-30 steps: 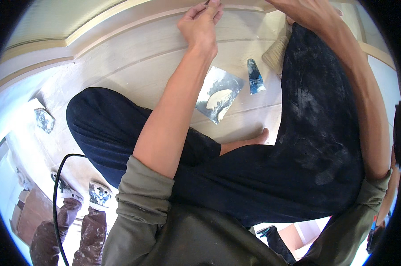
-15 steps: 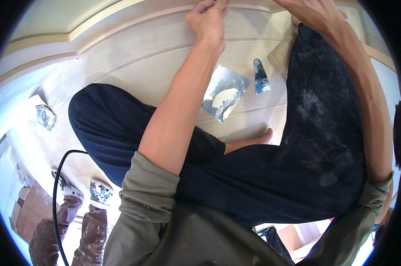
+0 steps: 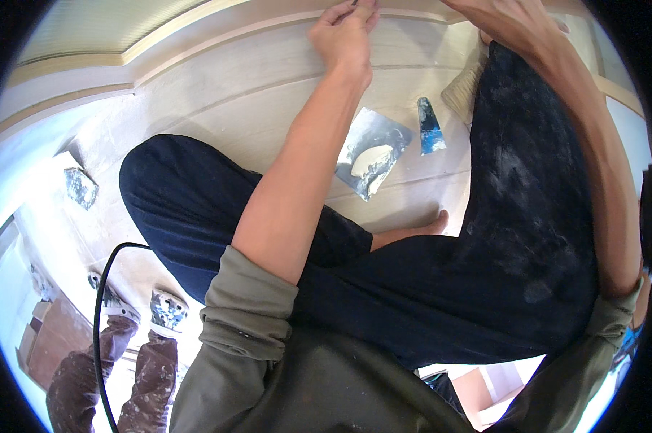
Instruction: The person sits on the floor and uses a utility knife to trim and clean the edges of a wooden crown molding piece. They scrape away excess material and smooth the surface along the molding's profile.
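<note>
Grips small dark object [image 3: 355, 3] with bare left hand [image 3: 346, 36]; cannot tell grip of bare right hand [image 3: 510, 14] or finished work. Has cream-coloured paste [image 3: 372, 159] left on square grey metal sheet [image 3: 383, 130].

Curled left fingers [image 3: 331, 17] beyond paste-smeared sheet [image 3: 391, 130]

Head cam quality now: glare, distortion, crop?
Head view: fisheye bows the pale frame, corners black; head view: glare whites out the background around the co-worker's trouser legs; head view: left hand and right hand meet the top edge; head view: metal sheet reads clearly.
</note>
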`<state>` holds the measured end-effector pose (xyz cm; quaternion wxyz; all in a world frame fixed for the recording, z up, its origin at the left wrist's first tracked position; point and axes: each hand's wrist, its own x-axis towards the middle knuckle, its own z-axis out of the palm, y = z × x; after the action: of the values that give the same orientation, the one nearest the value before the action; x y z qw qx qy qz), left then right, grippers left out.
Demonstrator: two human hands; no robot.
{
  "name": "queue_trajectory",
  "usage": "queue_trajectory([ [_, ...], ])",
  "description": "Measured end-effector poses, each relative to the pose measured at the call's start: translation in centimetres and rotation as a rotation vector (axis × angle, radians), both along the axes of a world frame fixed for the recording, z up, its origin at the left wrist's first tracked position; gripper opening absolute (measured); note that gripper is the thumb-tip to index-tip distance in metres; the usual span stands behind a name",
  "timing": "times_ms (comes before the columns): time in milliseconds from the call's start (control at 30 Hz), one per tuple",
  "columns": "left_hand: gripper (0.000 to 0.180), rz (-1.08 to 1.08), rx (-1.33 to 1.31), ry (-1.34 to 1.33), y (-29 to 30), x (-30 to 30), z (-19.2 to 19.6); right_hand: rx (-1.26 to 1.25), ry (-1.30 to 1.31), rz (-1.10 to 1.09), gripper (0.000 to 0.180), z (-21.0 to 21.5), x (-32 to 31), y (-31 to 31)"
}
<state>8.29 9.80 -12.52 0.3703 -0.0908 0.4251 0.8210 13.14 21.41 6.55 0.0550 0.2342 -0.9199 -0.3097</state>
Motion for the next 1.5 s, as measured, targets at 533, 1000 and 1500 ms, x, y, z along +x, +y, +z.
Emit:
queue_trajectory([
  [533,0.025,-0.007,0.056,-0.054,-0.2,-0.3,0.4,0.008,0.021,0.015,0.010,0.5,-0.1,-0.3],
  [1000,0.024,-0.035,-0.012,-0.021,0.0,-0.2,0.5,-0.108,0.101,0.004,0.015,-1.7,0.9,1.1],
  [1500,0.030,0.005,0.003,-0.040,-2.5,-2.5,-0.2,-0.080,0.049,0.056,0.010,-0.7,-1.6,-1.4],
])
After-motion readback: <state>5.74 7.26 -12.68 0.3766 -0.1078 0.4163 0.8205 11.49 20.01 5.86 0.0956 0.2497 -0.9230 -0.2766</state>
